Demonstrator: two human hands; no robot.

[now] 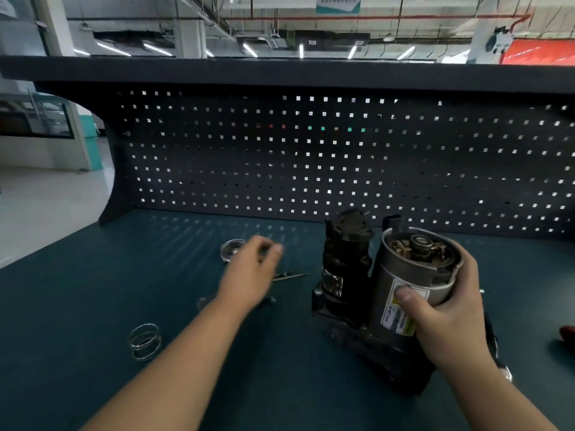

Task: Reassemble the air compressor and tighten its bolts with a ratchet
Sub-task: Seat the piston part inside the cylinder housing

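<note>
Right hand (448, 318) wraps one compressor (401, 269); left hand (249, 275) blurred, grip unclear; one spring (144, 341).

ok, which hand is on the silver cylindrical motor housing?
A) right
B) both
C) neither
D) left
A: the right hand wraps the silver cylindrical motor housing, thumb on its label; the left hand is apart from it, over the green mat.

R hand (448, 325) round compressor motor (401, 275)

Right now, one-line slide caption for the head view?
Right hand grips the air compressor by its motor; left hand hovers near long bolts.
</note>
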